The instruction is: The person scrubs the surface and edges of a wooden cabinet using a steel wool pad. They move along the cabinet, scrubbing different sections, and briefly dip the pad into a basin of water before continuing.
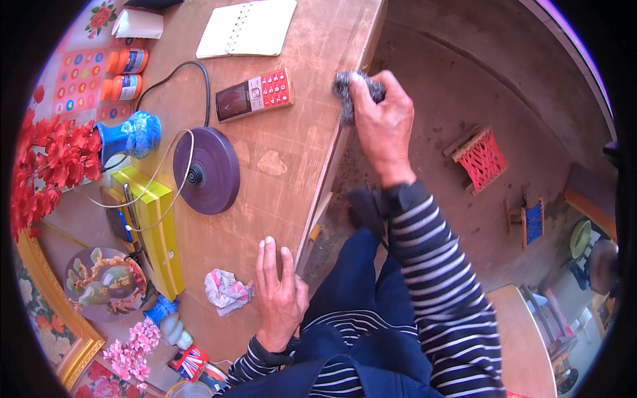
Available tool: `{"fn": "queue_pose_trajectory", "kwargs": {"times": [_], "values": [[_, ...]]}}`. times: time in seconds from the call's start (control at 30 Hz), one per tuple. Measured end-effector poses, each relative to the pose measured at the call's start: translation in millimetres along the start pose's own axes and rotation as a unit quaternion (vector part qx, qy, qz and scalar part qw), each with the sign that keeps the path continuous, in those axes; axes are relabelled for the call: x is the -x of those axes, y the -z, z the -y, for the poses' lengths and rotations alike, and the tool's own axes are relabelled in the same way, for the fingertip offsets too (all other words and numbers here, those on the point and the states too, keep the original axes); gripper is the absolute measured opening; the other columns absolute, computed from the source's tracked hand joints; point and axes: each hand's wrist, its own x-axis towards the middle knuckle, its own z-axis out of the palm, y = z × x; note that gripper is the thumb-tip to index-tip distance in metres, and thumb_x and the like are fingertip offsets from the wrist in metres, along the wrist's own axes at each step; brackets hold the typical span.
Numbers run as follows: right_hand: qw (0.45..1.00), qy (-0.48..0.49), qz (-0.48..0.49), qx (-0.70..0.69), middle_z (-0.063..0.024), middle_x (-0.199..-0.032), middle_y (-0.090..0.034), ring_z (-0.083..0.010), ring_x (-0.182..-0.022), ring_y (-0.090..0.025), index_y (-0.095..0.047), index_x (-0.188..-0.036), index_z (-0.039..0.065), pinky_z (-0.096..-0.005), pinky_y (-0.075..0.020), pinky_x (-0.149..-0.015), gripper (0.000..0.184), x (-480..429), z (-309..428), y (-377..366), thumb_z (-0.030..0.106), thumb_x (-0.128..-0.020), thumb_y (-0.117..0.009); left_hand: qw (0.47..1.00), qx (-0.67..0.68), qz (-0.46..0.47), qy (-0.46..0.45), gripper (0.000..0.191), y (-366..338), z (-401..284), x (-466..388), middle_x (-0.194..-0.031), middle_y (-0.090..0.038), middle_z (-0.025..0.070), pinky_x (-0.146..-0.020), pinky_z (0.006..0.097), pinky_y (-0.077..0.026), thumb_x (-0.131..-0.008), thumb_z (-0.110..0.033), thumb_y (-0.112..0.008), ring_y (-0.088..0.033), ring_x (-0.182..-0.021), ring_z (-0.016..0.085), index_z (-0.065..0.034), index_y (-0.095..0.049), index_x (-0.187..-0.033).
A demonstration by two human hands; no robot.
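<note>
My right hand [385, 119] grips a dark grey cloth [347, 92] at the edge of the brown wooden table [283, 209]. Flat on the tabletop near that same edge rests my left hand [281, 293], fingers a little apart, with nothing in it. Just beside its fingers lies a crumpled pink and white tissue or cloth [226, 292]. Left of the grey cloth is a red and gold keypad phone [255, 95]. A spiral notebook [249, 27] lies spread out farther up. The round dark kettle base [206, 170] has a black cord.
Along the left stand a blue vase [130, 134] with red flowers, a yellow-green box [154, 234], two orange bottles [124, 87] and a round carved ornament [105, 284]. A red woven stool [481, 159] and a blue one [532, 222] stand on the floor at right.
</note>
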Motion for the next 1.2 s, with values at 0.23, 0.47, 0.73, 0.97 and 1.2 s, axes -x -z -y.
{"fn": "queue_pose_trajectory", "kwargs": {"times": [0.23,0.47,0.73,0.97,1.2], "values": [[0.999,0.014,0.04,0.014,-0.017,-0.069,-0.054,-0.0227,-0.062,-0.057,-0.058,-0.08,0.001,-0.0402,-0.0486,-0.061,0.034,37,-15,4,0.02,-0.097,-0.081,1.0,-0.012,-0.009,-0.016,0.066,-4,4,2,-0.162,-0.044,0.0351,-0.121,0.058,-0.042,-0.082,0.003,-0.067,-0.045,-0.15,0.054,0.0093,-0.056,-0.147],[0.999,0.001,0.02,0.028,-0.0077,-0.069,-0.061,-0.0077,-0.066,-0.057,-0.066,-0.087,-0.001,-0.0311,-0.0488,-0.06,0.027,3,-16,2,0.02,-0.103,-0.075,1.0,-0.013,-0.007,-0.012,0.069,-6,4,3,-0.163,-0.043,0.0351,-0.12,0.058,-0.043,-0.082,0.003,-0.067,-0.046,-0.149,0.054,0.0078,-0.055,-0.149],[0.995,0.094,-0.036,0.01,-0.0208,-0.068,-0.065,-0.0305,-0.06,-0.068,-0.064,-0.081,-0.001,-0.041,-0.0529,-0.059,0.035,-33,-22,-3,0.025,-0.098,-0.079,0.999,-0.027,0.001,-0.019,0.068,-3,5,2,-0.161,-0.045,0.0357,-0.12,0.0578,-0.043,-0.082,0.003,-0.068,-0.046,-0.148,0.054,0.0085,-0.056,-0.149],[0.995,0.043,0.049,0.072,-0.0187,-0.069,-0.057,-0.0328,-0.06,-0.061,-0.057,-0.081,0.001,-0.0435,-0.0485,-0.059,0.035,75,-33,6,0.021,-0.096,-0.081,1.0,-0.014,-0.013,-0.023,0.059,0,4,-2,-0.16,-0.047,0.0342,-0.12,0.0571,-0.043,-0.082,0.004,-0.067,-0.047,-0.148,0.052,0.0108,-0.062,-0.141],[0.992,-0.059,0.109,0.016,-0.0176,-0.08,-0.059,-0.0378,-0.071,-0.063,-0.062,-0.088,0.0,-0.0431,-0.0505,-0.063,0.025,196,-7,12,0.012,-0.093,-0.084,0.997,0.073,0.0,-0.021,0.063,14,23,12,-0.162,-0.046,0.0328,-0.122,0.0593,-0.041,-0.081,0.008,-0.065,-0.047,-0.149,0.053,0.011,-0.059,-0.143]]}}
